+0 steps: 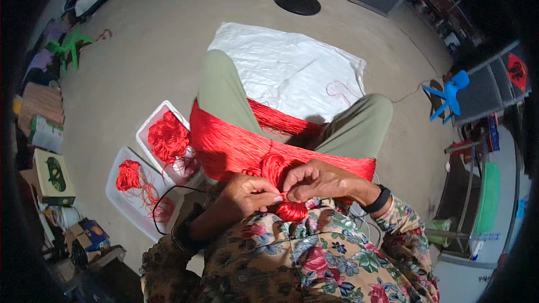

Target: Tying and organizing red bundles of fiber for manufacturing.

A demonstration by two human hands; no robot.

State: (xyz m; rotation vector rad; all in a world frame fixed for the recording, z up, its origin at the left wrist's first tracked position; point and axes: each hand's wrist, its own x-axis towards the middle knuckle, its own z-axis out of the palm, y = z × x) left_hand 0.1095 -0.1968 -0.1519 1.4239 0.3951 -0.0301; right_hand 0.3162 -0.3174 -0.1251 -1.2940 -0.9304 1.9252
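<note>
Before my lap, my left hand [247, 194] and my right hand [324, 182] meet with fingertips pinched together on a thin red cord [283, 195]. A small wound bundle of red cord [292, 211] hangs just below the fingertips, against the flowered shirt. Another red bundle [273, 167] lies above, between the two hands. A wide loop of many red strands [230, 140] is stretched around both my bent knees. My fingers partly hide the spot where they pinch.
White sheet [292, 67] lies on the floor beyond my knees, with a loose red strand on it. Two white tubs [115, 182] at the left hold red cord bundles [168, 137]. A blue stool [449, 95] stands right, a green stool [70, 47] far left, and a black round base [296, 2] ahead.
</note>
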